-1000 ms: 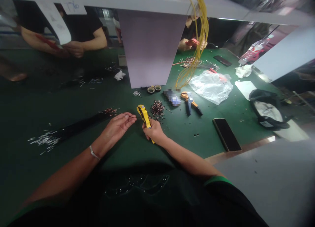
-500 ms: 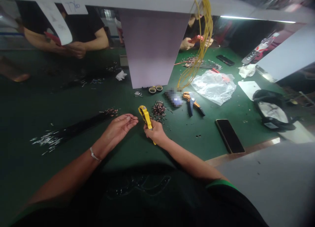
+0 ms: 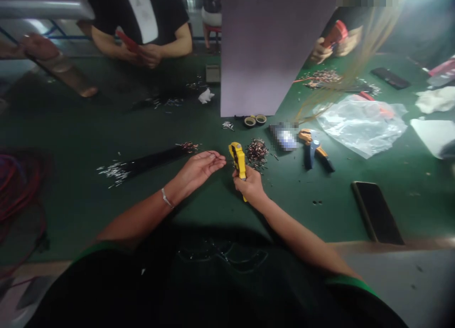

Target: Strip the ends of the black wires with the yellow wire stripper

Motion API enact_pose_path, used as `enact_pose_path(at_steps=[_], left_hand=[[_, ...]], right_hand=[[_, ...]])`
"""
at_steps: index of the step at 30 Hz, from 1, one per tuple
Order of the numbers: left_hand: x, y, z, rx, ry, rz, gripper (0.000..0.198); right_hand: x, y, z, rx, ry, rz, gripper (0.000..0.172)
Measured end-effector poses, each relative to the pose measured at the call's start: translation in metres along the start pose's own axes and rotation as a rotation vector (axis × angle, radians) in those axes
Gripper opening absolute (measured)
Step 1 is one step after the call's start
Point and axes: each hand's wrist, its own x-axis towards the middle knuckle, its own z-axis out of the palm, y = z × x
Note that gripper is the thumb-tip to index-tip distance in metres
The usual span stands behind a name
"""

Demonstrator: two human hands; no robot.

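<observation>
My right hand [image 3: 250, 183] is closed around the handles of yellow crimping pliers [image 3: 240, 163], whose head points up and away from me. To its left, my left hand [image 3: 203, 169] pinches a thin dark wire, barely visible, with its tip near the pliers' head. A bundle of black wires [image 3: 152, 160] lies beyond my left forearm, with silvery ends at the left and coppery ends at the right. Just right of the pliers' head sits a heap of small coppery terminals [image 3: 257, 150]. A few silvery pieces [image 3: 228, 125] lie farther back.
Orange-and-black pliers [image 3: 313, 149], a clear plastic bag [image 3: 366, 124] and a phone [image 3: 377, 213] lie to the right. Two tape rolls [image 3: 255, 121] stand by an upright panel [image 3: 263, 53]. Across the table, co-workers' hands hold red tools [image 3: 336, 34]. Red cables [image 3: 17, 186] lie at left.
The camera view has swung, so the whole scene sits farther right and red cables show at left. Both hands keep nearly the same pose around the pliers and wire.
</observation>
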Motion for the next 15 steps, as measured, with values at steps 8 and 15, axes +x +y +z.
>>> enact_pose_path(at_steps=[8,15], left_hand=[[-0.005,0.010,-0.004,0.015,0.006,0.020,0.008],[-0.010,0.029,-0.008,0.076,0.047,0.149,0.007]], right_hand=[[-0.003,-0.015,-0.013,0.171,-0.056,0.081,0.016],[-0.015,-0.028,-0.018,0.198,-0.120,0.099,0.024]])
